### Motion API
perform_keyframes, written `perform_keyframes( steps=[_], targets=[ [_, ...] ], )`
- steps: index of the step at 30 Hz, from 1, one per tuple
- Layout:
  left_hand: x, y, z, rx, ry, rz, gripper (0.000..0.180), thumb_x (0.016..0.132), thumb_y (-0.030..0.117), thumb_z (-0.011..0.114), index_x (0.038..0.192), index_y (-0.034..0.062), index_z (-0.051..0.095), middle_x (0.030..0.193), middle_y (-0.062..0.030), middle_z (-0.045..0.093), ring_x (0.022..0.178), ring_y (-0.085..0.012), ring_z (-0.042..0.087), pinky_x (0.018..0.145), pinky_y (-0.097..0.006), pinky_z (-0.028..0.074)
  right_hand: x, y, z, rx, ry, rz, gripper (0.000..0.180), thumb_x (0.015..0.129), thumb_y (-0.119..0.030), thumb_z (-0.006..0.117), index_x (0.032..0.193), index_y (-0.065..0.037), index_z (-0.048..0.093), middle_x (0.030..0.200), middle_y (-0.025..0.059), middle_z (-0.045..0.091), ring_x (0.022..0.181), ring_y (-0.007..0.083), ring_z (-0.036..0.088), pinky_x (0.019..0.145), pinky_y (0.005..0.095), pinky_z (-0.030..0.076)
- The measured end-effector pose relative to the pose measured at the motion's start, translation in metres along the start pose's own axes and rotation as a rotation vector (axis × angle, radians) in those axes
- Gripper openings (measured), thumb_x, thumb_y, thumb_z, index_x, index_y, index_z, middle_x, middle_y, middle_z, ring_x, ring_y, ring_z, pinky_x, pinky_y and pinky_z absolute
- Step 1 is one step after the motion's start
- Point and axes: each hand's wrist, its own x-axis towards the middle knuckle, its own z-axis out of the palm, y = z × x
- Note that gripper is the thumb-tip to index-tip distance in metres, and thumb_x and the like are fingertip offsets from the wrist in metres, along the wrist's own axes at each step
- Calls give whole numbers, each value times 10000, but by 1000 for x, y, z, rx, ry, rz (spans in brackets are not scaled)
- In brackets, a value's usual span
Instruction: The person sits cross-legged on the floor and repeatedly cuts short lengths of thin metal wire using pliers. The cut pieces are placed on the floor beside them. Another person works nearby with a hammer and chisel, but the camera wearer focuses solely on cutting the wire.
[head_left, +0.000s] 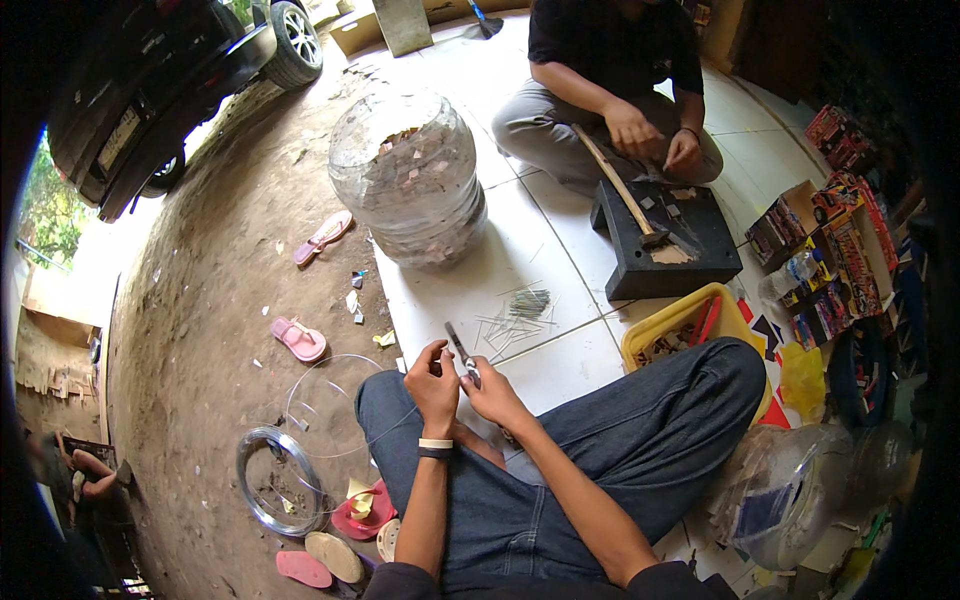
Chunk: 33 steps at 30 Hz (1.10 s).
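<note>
Pliers [461, 353]: slim, dark metal w/ pale glint along handles, tilted up-left, held over white floor tile [540, 375] just above person's knees. Right hand [493, 395] closed round lower handles. Left hand [433, 385] fingers pinched shut on thin wire [330, 415], which loops off to wire coil [280, 480] on dirt at left. Cut wire pieces [520, 310] lie on tile just beyond.

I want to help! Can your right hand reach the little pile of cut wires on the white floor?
Probably yes: the cut wires lie just beyond the right hand, nothing between, though it holds pliers.
</note>
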Motion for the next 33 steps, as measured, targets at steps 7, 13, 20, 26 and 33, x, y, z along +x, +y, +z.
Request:
perform_keyframes(
  steps=[7,13,20,26,33],
  targets=[
    [-3,5,2,64,-19,56,126,900,71,699,984,6,767,816,-108,762,657,-151,707,628,-283,543,4,6,9,-32,138,-32,320,963,-155,620,1218,8,518,928,296,677,894,483,665,766,529,509],
    [-5,-1,6,-14,-123,116,114,871,57,718,958,16,778,822,-144,754,629,-192,696,609,-302,535,10,11,5,1,298,33,309,964,-150,633,1213,-8,519,881,237,684,841,406,688,720,481,512],
    [1,-10,-4,-19,-11,42,128,907,55,714,1004,11,786,815,-101,770,685,-112,695,614,-256,518,-2,5,3,-40,22,-150,354,968,-139,624,1274,-13,501,851,236,668,807,397,677,722,466,506],
    [0,-6,-4,-38,10,11,131,904,80,730,1003,18,789,809,-97,770,671,-110,689,606,-263,512,-3,5,-4,-152,-4,-190,354,960,-116,619,1275,-13,493,851,256,671,813,430,678,710,487,500],
    [0,-3,-4,-13,-2,21,127,900,79,733,996,17,790,821,-110,774,690,-120,698,617,-270,516,-6,-1,5,-189,49,-13,342,848,-183,737,1075,35,603,919,294,690,941,498,656,816,537,518]
  ],
)
